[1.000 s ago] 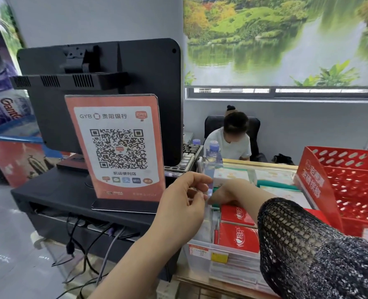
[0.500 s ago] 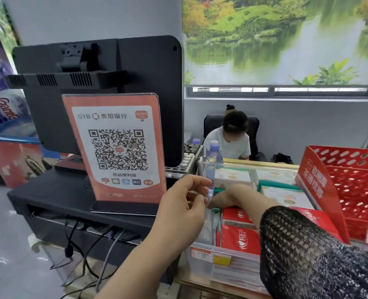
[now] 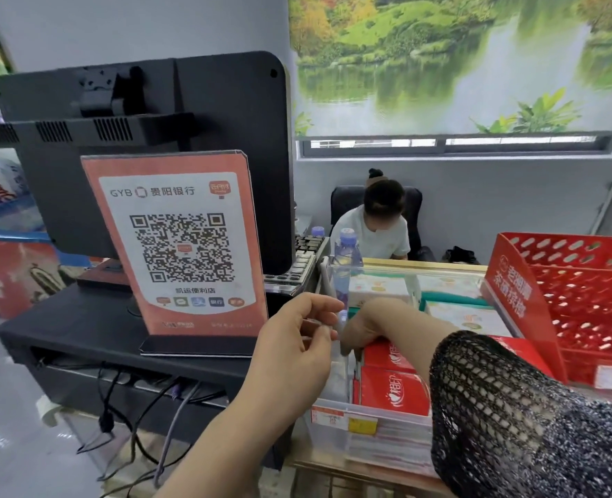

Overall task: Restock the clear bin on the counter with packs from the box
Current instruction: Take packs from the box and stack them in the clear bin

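Observation:
The clear bin (image 3: 333,436) stands on the counter at the lower middle, with price tags on its front wall. Inside are red packs (image 3: 394,393) at the front and white and green packs (image 3: 379,287) behind. My left hand (image 3: 297,350) is at the bin's left wall, thumb and curled fingers pinching its clear rim. My right hand (image 3: 363,325), in a black mesh sleeve, reaches down into the gap between that wall and the red packs, over a pale pack (image 3: 336,377). Its fingertips are hidden. No box shows.
A black monitor (image 3: 175,138) and an orange QR-code sign (image 3: 178,246) stand on a black stand to the left. A red perforated basket (image 3: 577,300) sits right of the bin. A water bottle (image 3: 345,253) stands behind it. A person sits beyond the counter.
Both hands stay at the bin's left wall, almost where they were. Only the view has shifted slightly.

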